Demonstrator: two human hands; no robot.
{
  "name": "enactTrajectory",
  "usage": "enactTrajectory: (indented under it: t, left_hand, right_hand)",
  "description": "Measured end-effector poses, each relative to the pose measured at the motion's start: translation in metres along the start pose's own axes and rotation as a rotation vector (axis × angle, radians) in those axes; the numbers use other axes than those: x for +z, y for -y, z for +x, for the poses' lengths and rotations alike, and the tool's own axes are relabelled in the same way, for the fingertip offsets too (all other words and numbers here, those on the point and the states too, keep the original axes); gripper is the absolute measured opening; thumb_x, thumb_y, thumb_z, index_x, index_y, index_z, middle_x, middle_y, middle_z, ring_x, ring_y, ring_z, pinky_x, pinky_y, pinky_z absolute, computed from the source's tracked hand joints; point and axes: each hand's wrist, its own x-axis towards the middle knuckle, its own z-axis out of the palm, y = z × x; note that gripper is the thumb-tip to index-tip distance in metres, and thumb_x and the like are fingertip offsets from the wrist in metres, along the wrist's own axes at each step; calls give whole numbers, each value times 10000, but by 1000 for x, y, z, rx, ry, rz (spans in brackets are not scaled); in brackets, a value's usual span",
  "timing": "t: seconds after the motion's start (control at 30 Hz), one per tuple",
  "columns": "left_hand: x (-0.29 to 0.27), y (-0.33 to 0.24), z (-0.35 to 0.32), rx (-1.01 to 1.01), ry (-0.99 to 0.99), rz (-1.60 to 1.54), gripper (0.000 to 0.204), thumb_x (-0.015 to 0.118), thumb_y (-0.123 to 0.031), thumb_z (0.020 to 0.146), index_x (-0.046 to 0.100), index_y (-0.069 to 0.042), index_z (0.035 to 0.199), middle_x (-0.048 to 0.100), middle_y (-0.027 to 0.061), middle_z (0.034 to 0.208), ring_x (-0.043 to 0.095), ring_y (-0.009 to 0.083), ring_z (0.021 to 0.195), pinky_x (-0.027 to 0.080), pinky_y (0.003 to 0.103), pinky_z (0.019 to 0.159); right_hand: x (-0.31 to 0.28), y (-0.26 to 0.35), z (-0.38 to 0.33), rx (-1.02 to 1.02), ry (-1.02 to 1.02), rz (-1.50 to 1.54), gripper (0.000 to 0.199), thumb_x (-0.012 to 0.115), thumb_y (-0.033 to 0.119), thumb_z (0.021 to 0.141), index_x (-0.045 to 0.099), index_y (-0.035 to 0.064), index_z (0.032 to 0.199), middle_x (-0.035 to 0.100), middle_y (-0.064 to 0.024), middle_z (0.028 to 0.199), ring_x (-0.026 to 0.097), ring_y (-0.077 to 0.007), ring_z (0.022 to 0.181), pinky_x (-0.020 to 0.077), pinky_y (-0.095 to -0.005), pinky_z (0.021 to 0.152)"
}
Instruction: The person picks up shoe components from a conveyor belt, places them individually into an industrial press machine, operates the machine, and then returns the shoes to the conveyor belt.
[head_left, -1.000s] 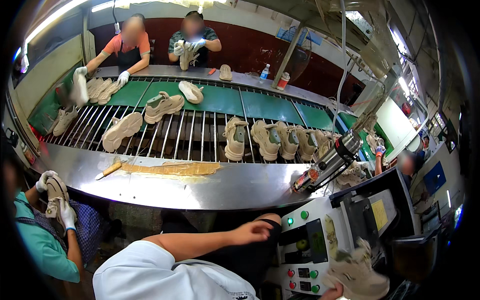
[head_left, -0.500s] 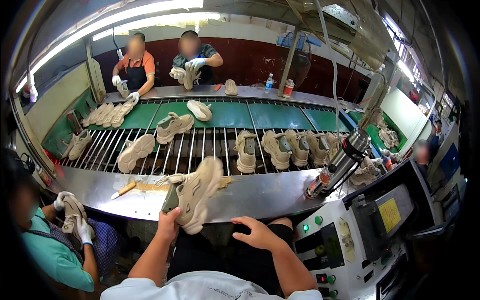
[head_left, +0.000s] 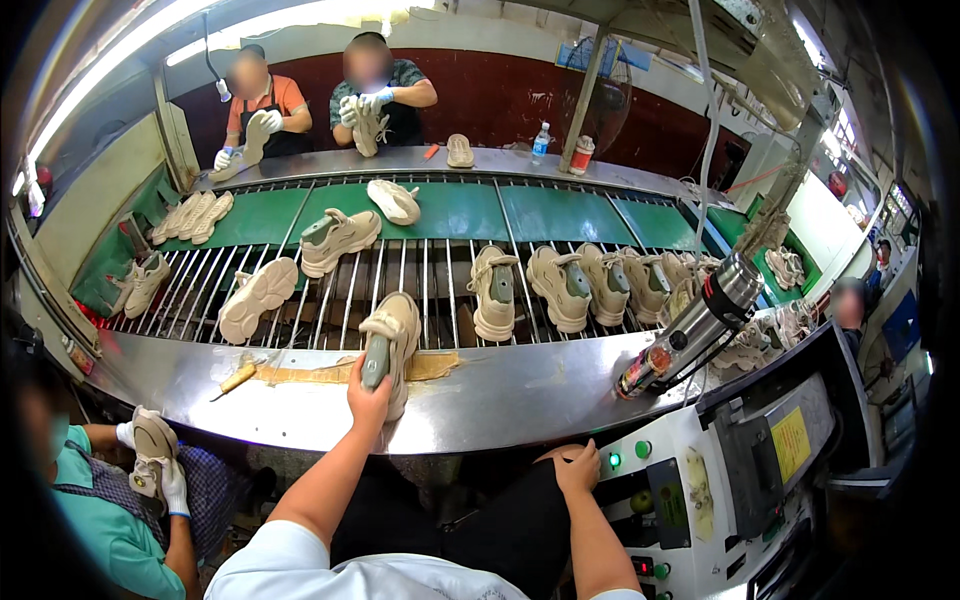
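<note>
The shoe [head_left: 402,325] at the centre of the frame is beige with a grey-green last [head_left: 376,365], the worktop [head_left: 530,400] silver, the belt panels [head_left: 450,212] across the upper half green, the wall band [head_left: 480,100] above maroon, and the cloth [head_left: 208,488] at lower left blue-checked.

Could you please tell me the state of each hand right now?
Left hand: closed on the grey-green last in a beige shoe.
Right hand: nothing visibly held; whether open or closed, I cannot tell.
</note>
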Motion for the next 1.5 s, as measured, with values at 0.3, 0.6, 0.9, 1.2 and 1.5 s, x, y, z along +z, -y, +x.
enactTrajectory:
  t: [0.3, 0.6, 0.9, 1.2, 1.5]
  left_hand:
    - [113, 59, 136, -128, -22, 122, 632, 697, -256, 724, 536, -43, 1297, 602, 154, 1214, 578, 305, 1110, 431, 365, 956]
    - [81, 115, 167, 75, 209, -12, 736, 690, -290, 850, 335, 9, 1421, 394, 175, 1439, 380, 288, 1329, 300, 380, 1093]
    - [-55, 164, 386, 11, -229, 487, 981, 791, -363, 715, 272, 66, 1428, 335, 270, 1446, 348, 367, 1340, 287, 403, 1106]
    - [4, 155, 373, 322, 28, 775, 769, 833, -359, 635, 479, -27, 1231, 513, 174, 1153, 506, 332, 1077, 432, 409, 921]
    - [5, 153, 372, -49, 84, 263, 636, 808, -202, 697, 542, 17, 1232, 646, 127, 1107, 622, 200, 976, 472, 318, 881]
  right_hand:
    - [-4, 16, 20, 113, 76, -118, 584, 702, 395, 728, 594, 21, 1163, 570, -169, 1185, 531, -356, 1114, 456, -456, 937]
    - [1, 21, 33, 121, 118, -189, 500, 710, 384, 723, 622, 40, 1074, 563, -154, 1106, 532, -360, 1072, 465, -462, 896]
    - [11, 36, 43, 140, 119, -212, 383, 712, 299, 749, 599, 30, 997, 559, -146, 1045, 551, -381, 989, 464, -466, 830]
    - [20, 26, 45, 156, 147, -236, 393, 719, 273, 751, 582, 32, 1031, 539, -163, 1044, 547, -384, 992, 467, -471, 816]
    - [17, 24, 44, 152, 161, -175, 392, 719, 280, 729, 591, 13, 987, 547, -162, 1004, 550, -393, 957, 464, -473, 800]
